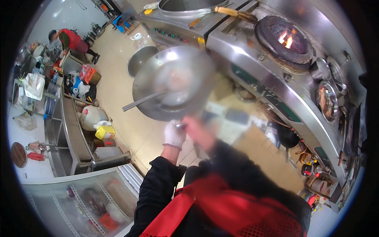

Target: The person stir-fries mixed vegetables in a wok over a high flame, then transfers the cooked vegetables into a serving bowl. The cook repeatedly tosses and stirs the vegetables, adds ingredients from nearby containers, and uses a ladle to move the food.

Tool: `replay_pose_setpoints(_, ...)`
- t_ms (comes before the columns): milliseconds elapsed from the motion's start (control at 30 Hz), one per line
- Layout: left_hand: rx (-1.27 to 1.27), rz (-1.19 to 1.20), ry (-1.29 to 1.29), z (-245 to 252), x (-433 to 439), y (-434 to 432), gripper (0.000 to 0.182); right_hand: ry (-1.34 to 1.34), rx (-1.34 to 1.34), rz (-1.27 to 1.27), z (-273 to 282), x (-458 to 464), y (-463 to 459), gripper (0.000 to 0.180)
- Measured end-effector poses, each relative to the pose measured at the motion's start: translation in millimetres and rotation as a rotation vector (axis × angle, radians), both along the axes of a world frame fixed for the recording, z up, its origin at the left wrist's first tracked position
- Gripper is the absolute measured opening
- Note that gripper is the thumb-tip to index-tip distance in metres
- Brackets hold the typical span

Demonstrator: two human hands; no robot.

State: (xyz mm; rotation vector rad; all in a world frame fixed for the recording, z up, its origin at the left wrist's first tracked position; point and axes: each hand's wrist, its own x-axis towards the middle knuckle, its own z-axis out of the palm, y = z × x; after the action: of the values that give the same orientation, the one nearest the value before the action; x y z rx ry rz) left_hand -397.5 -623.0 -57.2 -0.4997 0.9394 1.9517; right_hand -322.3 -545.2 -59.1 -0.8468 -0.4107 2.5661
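Observation:
A large steel wok (pixel 195 63) is held off the stove, above the tiled floor. Blurred pinkish pieces of food (pixel 177 78) and some pale liquid lie in its bowl. Inside it rests a metal utensil whose perforated handle (pixel 142 101) juts over the left rim; its head is hidden or blurred. My left hand (pixel 174 135), in a white knitted glove, is closed around the wok's handle (pixel 181 126) at the near rim. My bare right hand (pixel 197 131) grips the same spot from the right, smeared by motion.
Flames burn in the wok burner (pixel 285 40) at upper right. A bamboo brush (pixel 234 12) lies by a large pot (pixel 189 7). On the floor, a steel basin (pixel 140 60) stands beyond the wok. A glass-topped freezer (pixel 88 204) is at lower left. A person (pixel 71 41) bends over a far counter.

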Motion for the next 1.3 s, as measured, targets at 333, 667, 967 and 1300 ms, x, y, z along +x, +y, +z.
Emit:
replay_pose_setpoints(333,0.021,-0.274,0.265,264,44,59,0.005,0.203,-0.077,-0.142,230,51,48,0.003)
replay_pose_setpoints(667,0.208,-0.515,0.242,286,125,274,0.008,0.084,0.152,-0.474,278,147,229,0.009)
replay_pose_setpoints(967,0.195,-0.735,0.039,214,207,482,0.008,-0.072,0.141,-0.645,229,240,416,0.010)
replay_pose_setpoints(1300,0.116,-0.881,0.167,167,224,598,0.009,-0.020,-0.024,-0.697,184,271,517,0.011)
